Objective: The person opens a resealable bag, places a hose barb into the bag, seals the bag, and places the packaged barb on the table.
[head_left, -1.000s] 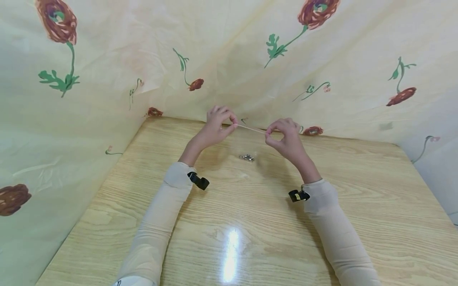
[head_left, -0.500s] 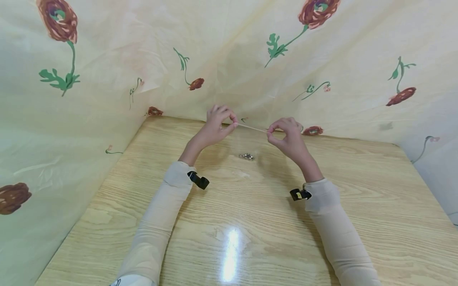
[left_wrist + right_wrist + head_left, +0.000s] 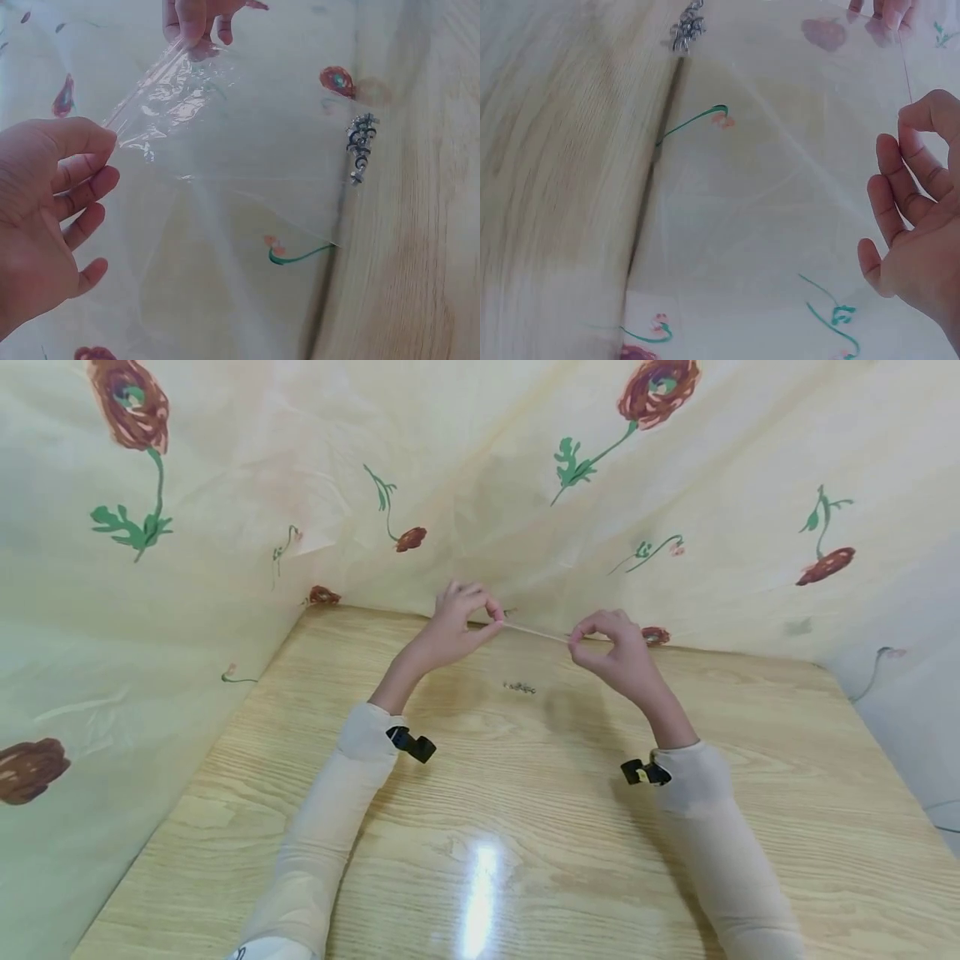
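A clear plastic zip bag (image 3: 262, 127) hangs by its top edge between my two hands. My left hand (image 3: 453, 625) pinches one end of that edge between thumb and index finger. At the other end, thumb and index finger of my right hand (image 3: 618, 656) pinch it. The edge is stretched into a nearly straight line, slightly lower on the right in the head view. Small shiny metal pieces with dark rings (image 3: 361, 148), like little screws or nuts, are bunched at the bag's bottom. The bag's film is almost invisible in the head view.
A wood-grain table (image 3: 420, 835) lies beneath both forearms. Behind it and on the left hangs a pale sheet (image 3: 480, 460) printed with red flowers, meeting the table's back edge. Each wrist carries a black strap with a camera, such as the right wrist camera (image 3: 645, 772).
My right hand has shifted slightly to the right, and the fingertips are a little farther apart along the bag's edge. The metal pieces at the bottom look more spread out. Both pinches stay.
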`<state>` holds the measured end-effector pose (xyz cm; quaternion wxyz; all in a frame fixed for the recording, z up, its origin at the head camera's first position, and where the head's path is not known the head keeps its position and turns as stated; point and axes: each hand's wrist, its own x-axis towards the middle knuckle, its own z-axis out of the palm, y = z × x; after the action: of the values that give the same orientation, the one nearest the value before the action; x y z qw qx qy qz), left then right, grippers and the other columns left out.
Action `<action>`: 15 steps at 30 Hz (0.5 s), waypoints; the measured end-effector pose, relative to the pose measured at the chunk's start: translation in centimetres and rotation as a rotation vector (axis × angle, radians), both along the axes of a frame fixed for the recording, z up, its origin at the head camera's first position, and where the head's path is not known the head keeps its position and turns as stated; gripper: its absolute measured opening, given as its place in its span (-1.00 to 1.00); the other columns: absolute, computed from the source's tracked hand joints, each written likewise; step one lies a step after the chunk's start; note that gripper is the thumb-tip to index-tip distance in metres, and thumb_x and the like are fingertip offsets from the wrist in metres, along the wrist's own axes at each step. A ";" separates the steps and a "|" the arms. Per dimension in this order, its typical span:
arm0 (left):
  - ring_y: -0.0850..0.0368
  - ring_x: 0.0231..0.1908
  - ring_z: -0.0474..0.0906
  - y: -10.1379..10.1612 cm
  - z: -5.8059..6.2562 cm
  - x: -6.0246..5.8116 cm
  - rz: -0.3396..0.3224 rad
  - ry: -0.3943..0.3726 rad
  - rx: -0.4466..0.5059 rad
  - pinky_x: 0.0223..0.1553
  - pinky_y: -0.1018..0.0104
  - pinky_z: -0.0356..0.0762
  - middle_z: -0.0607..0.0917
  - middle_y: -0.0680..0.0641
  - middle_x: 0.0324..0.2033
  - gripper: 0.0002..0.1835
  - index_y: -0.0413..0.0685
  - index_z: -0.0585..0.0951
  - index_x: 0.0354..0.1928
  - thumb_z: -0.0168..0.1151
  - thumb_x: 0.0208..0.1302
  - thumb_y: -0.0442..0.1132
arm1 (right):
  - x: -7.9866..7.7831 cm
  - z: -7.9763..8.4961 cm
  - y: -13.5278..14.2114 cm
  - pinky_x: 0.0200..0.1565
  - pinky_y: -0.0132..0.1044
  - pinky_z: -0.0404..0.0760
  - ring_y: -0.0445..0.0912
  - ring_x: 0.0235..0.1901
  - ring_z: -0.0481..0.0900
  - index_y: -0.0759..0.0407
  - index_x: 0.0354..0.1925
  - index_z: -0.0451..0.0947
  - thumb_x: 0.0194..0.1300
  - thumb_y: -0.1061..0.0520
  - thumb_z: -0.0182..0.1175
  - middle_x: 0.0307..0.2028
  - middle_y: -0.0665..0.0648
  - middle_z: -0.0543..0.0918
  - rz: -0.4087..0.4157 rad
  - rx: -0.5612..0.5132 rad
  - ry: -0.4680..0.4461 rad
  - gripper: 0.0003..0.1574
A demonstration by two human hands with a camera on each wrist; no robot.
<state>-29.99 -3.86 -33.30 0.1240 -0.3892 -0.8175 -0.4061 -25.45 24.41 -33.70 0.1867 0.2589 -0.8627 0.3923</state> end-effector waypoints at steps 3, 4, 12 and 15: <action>-0.03 -0.01 0.39 -0.2 0.4 0.6 -0.060 -0.031 -0.030 0.19 0.02 0.14 0.66 -0.06 -0.17 -0.95 -0.09 0.64 -0.23 0.29 0.39 -0.27 | 0.8 0.3 0.5 0.05 -0.15 0.28 -0.10 -0.14 0.41 0.20 -0.33 0.68 0.26 0.33 0.29 -0.25 0.16 0.72 0.028 0.032 -0.045 -0.93; -0.01 -0.01 0.41 -0.2 0.5 0.8 -0.086 -0.047 -0.041 0.19 0.04 0.18 0.66 -0.05 -0.17 -0.95 -0.09 0.64 -0.23 0.29 0.39 -0.27 | 1.1 0.3 0.7 0.12 -0.14 0.29 -0.11 -0.13 0.43 0.22 -0.32 0.67 0.27 0.32 0.29 -0.25 0.15 0.71 0.041 0.040 -0.062 -0.95; 0.10 -0.05 0.54 -0.7 -0.1 2.6 -0.287 -0.218 -0.134 0.15 0.19 0.48 0.67 -0.04 -0.21 -0.95 -0.13 0.63 -0.20 0.24 0.43 -0.30 | 3.8 -0.1 1.9 0.07 -0.44 0.41 -0.26 -0.11 0.54 0.14 -0.28 0.64 0.30 0.33 0.30 -0.23 0.03 0.69 0.168 0.122 -0.166 -0.90; 0.08 -0.06 0.55 -0.9 -0.4 3.1 -0.324 -0.277 -0.150 0.16 0.10 0.51 0.67 -0.06 -0.22 -0.94 -0.15 0.63 -0.21 0.24 0.43 -0.31 | 4.2 -0.2 2.1 0.03 -0.46 0.42 -0.25 -0.13 0.55 0.14 -0.26 0.64 0.31 0.33 0.29 -0.23 0.07 0.69 0.200 0.128 -0.209 -0.89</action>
<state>-26.88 -4.74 -33.72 -0.0855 -0.4642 -0.7814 -0.4082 -21.27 26.53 -33.94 0.0391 0.3128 -0.8704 0.3781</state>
